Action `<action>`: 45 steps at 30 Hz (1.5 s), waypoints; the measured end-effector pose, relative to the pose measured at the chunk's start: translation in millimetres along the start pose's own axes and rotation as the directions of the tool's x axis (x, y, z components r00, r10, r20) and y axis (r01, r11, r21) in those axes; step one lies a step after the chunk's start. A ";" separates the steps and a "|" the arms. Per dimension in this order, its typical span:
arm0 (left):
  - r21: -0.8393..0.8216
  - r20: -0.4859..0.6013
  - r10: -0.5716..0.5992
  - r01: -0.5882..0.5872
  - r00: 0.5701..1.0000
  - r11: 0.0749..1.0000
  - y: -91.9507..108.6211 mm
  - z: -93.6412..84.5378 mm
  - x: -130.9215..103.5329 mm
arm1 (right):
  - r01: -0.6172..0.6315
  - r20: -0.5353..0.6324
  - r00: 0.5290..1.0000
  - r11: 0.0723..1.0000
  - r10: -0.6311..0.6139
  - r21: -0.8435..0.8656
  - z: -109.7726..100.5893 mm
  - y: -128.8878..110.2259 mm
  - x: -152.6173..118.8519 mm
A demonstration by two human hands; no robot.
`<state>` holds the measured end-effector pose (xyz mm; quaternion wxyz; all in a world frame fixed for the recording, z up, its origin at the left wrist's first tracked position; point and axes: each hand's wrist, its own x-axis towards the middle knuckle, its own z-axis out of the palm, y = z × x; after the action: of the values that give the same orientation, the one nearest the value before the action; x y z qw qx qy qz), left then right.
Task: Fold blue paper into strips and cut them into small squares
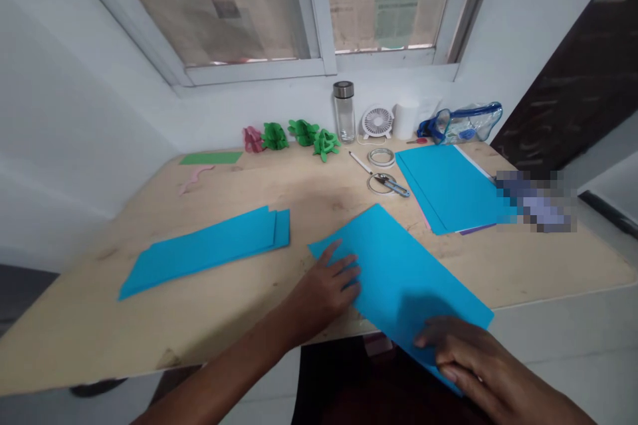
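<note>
A blue sheet [399,265] lies at an angle across the table's front edge, its lower right part overhanging. My left hand [331,282] rests on the sheet's left side with its fingers spread. At the overhanging lower edge is my right hand [461,352], fingers curled and closed against the paper; its fingertips are partly hard to make out. To the left lie several blue folded or cut pieces [204,249], stacked unevenly. A pile of larger blue sheets [453,189] sits at the right, with white, pink and purple edges showing beneath.
Behind are tape rolls [381,158], a cutter [393,184], a pen [359,163], a bottle [344,113], a small fan [377,122], a clear pouch [466,123], green paper shapes [304,133] and a green strip [211,158]. The wooden table [119,339] ends in front of me.
</note>
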<state>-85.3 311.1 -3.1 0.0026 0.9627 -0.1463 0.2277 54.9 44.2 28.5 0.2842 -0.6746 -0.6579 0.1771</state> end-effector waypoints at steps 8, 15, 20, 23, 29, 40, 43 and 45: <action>-0.147 0.342 -0.270 0.335 0.900 0.931 28.4 -50.7 -47.6 | -0.345 -0.176 0.917 0.933 0.358 0.103 2.1 27.8 -29.0; -0.452 0.684 -0.495 0.844 0.535 0.288 -9.9 -61.7 -53.6 | -0.551 -0.313 0.742 0.805 0.593 0.218 4.6 49.3 -7.2; -0.592 0.565 -0.745 0.803 0.354 -0.067 -3.2 -38.2 -52.1 | -0.569 -0.419 0.616 0.745 0.667 0.348 10.8 54.6 -1.5; -0.598 0.476 -0.848 0.793 0.234 -0.117 5.9 -29.1 -50.7 | -0.521 -0.448 0.626 0.769 0.639 0.369 18.6 54.2 -13.0; -0.557 0.331 -0.925 0.830 0.187 -0.032 9.8 -15.3 -48.4 | -0.573 -0.561 0.536 0.760 0.631 0.307 40.6 51.9 -20.8; 0.062 -0.140 -0.538 0.550 0.831 0.833 71.7 16.5 -41.9 | -0.694 -0.658 0.514 0.717 0.550 0.057 48.9 49.7 -8.7; 0.072 0.048 -0.520 0.517 0.853 0.853 70.0 22.6 -38.8 | -0.669 -0.664 0.554 0.743 0.503 0.005 47.8 50.1 -13.5; 0.082 0.129 -0.532 0.525 0.837 0.847 65.8 24.4 -38.6 | -0.637 -0.664 0.593 0.770 0.455 -0.041 47.6 51.3 -17.1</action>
<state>-126.2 257.2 -46.0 0.0339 0.9795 0.1300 0.1498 64.8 35.9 -42.4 0.3180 -0.8959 -0.3026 -0.0680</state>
